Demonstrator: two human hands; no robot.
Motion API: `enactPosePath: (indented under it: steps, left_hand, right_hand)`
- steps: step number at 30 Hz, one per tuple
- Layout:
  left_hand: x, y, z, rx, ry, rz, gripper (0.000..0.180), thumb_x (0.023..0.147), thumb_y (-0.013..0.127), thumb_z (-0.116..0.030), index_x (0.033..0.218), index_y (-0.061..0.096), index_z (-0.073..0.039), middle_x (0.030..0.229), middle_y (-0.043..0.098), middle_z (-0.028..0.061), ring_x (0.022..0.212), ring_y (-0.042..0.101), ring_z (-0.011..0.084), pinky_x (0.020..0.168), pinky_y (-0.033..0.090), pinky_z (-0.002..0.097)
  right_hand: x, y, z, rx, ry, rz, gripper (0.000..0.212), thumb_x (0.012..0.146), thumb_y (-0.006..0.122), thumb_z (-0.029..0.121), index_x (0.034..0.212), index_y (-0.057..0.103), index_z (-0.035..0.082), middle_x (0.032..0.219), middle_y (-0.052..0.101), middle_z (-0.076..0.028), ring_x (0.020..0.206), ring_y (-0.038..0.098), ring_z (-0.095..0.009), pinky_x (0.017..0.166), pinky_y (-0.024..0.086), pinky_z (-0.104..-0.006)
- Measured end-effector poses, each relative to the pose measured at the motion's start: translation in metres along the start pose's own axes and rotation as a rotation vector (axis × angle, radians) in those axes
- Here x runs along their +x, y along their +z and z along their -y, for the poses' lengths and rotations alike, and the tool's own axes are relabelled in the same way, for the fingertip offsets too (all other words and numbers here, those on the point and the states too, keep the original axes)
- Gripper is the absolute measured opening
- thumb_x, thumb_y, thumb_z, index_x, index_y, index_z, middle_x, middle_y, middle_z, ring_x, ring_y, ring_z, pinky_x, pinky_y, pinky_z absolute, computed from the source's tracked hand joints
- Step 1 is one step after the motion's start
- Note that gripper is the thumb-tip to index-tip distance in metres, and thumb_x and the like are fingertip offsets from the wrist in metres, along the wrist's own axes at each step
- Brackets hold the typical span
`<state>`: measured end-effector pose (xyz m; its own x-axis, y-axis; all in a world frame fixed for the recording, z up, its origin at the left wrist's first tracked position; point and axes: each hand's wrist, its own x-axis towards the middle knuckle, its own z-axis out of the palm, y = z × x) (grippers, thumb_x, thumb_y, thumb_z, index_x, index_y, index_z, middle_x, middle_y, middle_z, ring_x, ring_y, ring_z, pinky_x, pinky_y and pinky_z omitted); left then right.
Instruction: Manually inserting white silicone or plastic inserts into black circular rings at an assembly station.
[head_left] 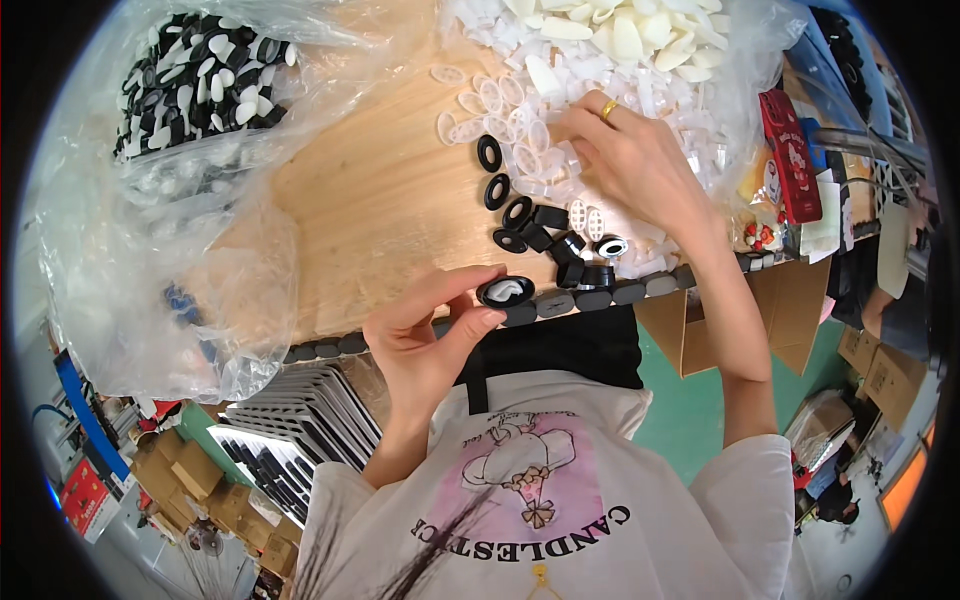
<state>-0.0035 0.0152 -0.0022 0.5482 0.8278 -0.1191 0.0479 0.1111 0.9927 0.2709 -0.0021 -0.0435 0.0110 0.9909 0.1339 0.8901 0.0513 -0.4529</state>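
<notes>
A: Nearest us, the left hand [425, 330], thumb and forefinger pinched on one end of a black oval piece [507, 291]! It's above the table's near edge, close to the dark edging strip [555, 303].

B: And look at the angle: open face up, pale insert showing. Gripping only the end seems to leave that opening unobstructed.

A: Just beyond, loose black parts [550, 216], some tipped on their sides, some lying flat. Why there?

B: Within easy reach of both hands, I'd say. Two white grid-like ovals [596, 223] lie right beside them.

A: Farther up, the right hand [645, 165], ring on one finger, fingers bent down among the clear oval rings [537, 136]!

B: Partly curled, but the fingertips are too crowded to call; I can't tell whether it has hold of anything.

A: And at the far side, cream ovals [620, 35] heaped by themselves, while black and white pieces [205, 80] sit over at left in clear plastic.

B: Kept apart by kind, perhaps, with bare wood [370, 200] between!
</notes>
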Motion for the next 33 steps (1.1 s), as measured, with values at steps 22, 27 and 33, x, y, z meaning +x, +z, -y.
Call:
enactPosePath:
  steps: [22, 27, 33]
  left_hand:
    - [-0.001, 0.001, -0.006, 0.043, 0.019, -0.095, 0.031, 0.075, 0.081, -0.001, 0.105, 0.073, 0.004, 0.101, 0.070, 0.0130, 0.081, 0.066, 0.0153, 0.069, 0.053, 0.0239]
    - [0.002, 0.000, -0.010, 0.094, 0.173, -0.062, 0.032, 0.074, 0.082, -0.002, 0.105, 0.073, 0.003, 0.101, 0.070, 0.0130, 0.080, 0.066, 0.0159, 0.069, 0.052, 0.0250]
    - [-0.002, 0.004, -0.025, 0.069, 0.155, -0.054, 0.033, 0.073, 0.082, -0.001, 0.105, 0.073, 0.003, 0.101, 0.070, 0.0139, 0.082, 0.066, 0.0170, 0.069, 0.052, 0.0270]
  right_hand:
    - [0.026, -0.009, -0.002, -0.134, -0.181, 0.126, 0.023, 0.082, 0.061, 0.005, 0.105, 0.061, 0.009, 0.091, 0.059, -0.009, 0.078, 0.062, -0.031, 0.065, 0.050, -0.0417]
    - [-0.002, -0.011, -0.018, -0.099, -0.102, 0.116, 0.020, 0.086, 0.059, 0.004, 0.106, 0.059, 0.008, 0.091, 0.061, -0.009, 0.077, 0.061, -0.029, 0.065, 0.049, -0.0375]
    - [-0.041, -0.044, 0.085, 0.995, 0.115, -0.426, 0.003, 0.086, 0.067, -0.001, 0.084, 0.065, 0.000, 0.082, 0.063, -0.011, 0.067, 0.061, -0.019, 0.053, 0.047, -0.0264]
